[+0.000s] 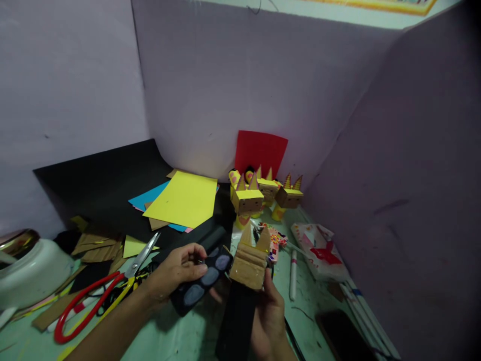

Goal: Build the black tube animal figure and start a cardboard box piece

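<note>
A black paper piece with grey-blue spots (210, 275) is held in my left hand (180, 273), thumb on top and fingers curled. My right hand (271, 313) is closed around a cardboard figure, with its black body (236, 321) against the palm. Atop that body sits a box-shaped cardboard head (248, 265) with two pointed cardboard horns. The spotted piece and the head are side by side; whether they touch, I cannot tell. Part of the right fingers is hidden behind the figure.
Finished-looking horned cardboard figures (248, 201) stand at the back before a red sheet (259, 150). Yellow paper (186, 200) lies on black card (105, 185). Red-handled scissors (84, 306) and a white pot (41, 273) are left; a marker (293, 276) and a phone (343, 333) right.
</note>
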### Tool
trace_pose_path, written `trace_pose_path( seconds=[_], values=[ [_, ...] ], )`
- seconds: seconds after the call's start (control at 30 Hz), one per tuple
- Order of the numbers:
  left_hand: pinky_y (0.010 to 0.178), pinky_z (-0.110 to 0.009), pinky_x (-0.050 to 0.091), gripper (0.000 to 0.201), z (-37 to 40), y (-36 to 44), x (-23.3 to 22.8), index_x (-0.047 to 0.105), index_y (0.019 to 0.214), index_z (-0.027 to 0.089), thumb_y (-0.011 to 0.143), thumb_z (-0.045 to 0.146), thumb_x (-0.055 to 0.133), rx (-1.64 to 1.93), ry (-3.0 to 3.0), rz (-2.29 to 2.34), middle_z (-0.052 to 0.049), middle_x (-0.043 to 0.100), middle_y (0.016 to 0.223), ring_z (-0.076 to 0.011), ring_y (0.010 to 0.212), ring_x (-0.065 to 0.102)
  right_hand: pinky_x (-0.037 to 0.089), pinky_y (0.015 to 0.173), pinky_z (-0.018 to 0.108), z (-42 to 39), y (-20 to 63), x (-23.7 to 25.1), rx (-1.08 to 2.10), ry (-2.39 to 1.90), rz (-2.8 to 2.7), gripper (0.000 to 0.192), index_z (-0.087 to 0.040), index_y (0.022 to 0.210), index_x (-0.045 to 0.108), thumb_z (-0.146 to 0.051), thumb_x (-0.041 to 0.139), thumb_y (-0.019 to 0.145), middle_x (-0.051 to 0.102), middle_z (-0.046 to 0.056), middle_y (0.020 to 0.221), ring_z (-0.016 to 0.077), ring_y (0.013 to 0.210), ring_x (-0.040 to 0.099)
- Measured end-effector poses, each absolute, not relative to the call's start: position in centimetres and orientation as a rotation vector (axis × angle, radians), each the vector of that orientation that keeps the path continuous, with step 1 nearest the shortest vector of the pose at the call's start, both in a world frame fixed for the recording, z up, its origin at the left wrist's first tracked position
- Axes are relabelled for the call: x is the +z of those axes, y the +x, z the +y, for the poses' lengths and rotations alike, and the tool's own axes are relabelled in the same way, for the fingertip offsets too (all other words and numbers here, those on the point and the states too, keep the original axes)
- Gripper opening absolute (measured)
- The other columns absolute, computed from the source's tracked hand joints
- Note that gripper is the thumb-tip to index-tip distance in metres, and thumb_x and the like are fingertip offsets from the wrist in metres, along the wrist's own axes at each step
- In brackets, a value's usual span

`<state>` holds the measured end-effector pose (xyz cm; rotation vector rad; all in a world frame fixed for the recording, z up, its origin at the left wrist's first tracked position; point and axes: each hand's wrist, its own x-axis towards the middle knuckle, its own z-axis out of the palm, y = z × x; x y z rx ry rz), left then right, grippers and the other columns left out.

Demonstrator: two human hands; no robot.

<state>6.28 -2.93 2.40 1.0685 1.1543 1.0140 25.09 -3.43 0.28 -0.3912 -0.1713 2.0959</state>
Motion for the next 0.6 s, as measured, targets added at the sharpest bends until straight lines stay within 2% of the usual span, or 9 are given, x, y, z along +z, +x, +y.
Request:
trace_pose_path(
  seconds=[0.07, 0.13, 0.2, 0.27, 0.37, 0.47, 0.6],
  values=[
    [0.063, -0.024, 0.041, 0.038, -2.8, 6.4, 2.0, 0.055, 0.09, 0.016, 0.065, 0.041, 0.069, 1.011, 1.159, 1.207, -0.003, 0.06, 0.083, -0.0163, 0.075, 0.056, 0.039, 0.088, 0.056, -3.4, 25.3, 0.3, 2.079, -0.365, -0.15, 0.036, -0.022, 0.093, 0.069, -0.048, 0.062, 0.07, 0.071, 0.007, 0.088, 0.0287, 0.094, 0.061],
    [0.073, -0.028, 0.043, 0.044, -2.8, 6.5, 1.9, 0.057, 0.101, 0.017, 0.067, 0.042, 0.067, 0.99, 1.263, 1.194, -0.007, 0.062, 0.095, -0.0211, 0.089, 0.057, 0.039, 0.088, 0.055, -3.4, 25.3, 0.6, 2.064, -0.347, -0.139, 0.033, -0.024, 0.091, 0.07, -0.047, 0.064, 0.068, 0.072, 0.006, 0.087, 0.0281, 0.093, 0.061],
    [0.086, -0.031, 0.04, 0.053, -2.9, 6.5, 2.0, 0.054, 0.112, 0.019, 0.066, 0.039, 0.069, 0.945, 1.375, 1.15, -0.008, 0.06, 0.11, -0.0252, 0.104, 0.053, 0.039, 0.088, 0.055, -3.4, 25.4, 0.8, 2.059, -0.344, -0.145, 0.032, -0.024, 0.09, 0.07, -0.045, 0.067, 0.066, 0.072, 0.005, 0.085, 0.0278, 0.091, 0.062],
    [0.093, -0.033, 0.036, 0.059, -3.0, 6.3, 2.3, 0.051, 0.118, 0.02, 0.065, 0.037, 0.069, 0.906, 1.446, 1.131, -0.008, 0.058, 0.117, -0.0269, 0.111, 0.049, 0.04, 0.088, 0.054, -3.3, 25.5, 1.0, 2.047, -0.371, -0.171, 0.033, -0.023, 0.089, 0.07, -0.045, 0.068, 0.064, 0.072, 0.006, 0.084, 0.0279, 0.089, 0.063],
    [0.088, -0.035, 0.04, 0.056, -3.0, 5.5, 2.9, 0.051, 0.112, 0.019, 0.062, 0.037, 0.069, 0.926, 1.455, 1.184, -0.008, 0.06, 0.11, -0.0275, 0.103, 0.053, 0.042, 0.086, 0.052, -2.7, 26.3, 0.8, 1.952, -0.479, -0.217, 0.035, -0.021, 0.086, 0.071, -0.045, 0.072, 0.06, 0.072, 0.006, 0.081, 0.0275, 0.084, 0.064],
    [0.078, -0.032, 0.044, 0.051, -3.0, 3.9, 3.6, 0.051, 0.105, 0.02, 0.06, 0.039, 0.068, 0.956, 1.504, 1.272, -0.006, 0.062, 0.101, -0.0259, 0.093, 0.057, 0.045, 0.086, 0.046, -1.9, 27.6, 0.3, 1.756, -0.605, -0.284, 0.029, -0.022, 0.081, 0.071, -0.036, 0.077, 0.056, 0.072, 0.003, 0.078, 0.0245, 0.077, 0.066],
    [0.078, -0.03, 0.044, 0.046, -3.3, 2.4, 4.8, 0.059, 0.101, 0.023, 0.058, 0.04, 0.068, 0.949, 1.675, 1.431, -0.003, 0.064, 0.1, -0.0258, 0.092, 0.057, 0.047, 0.082, 0.041, -1.4, 28.5, 0.2, 1.576, -0.621, -0.545, 0.034, -0.02, 0.087, 0.068, -0.028, 0.077, 0.055, 0.072, 0.005, 0.079, 0.0254, 0.081, 0.065]
  ],
)
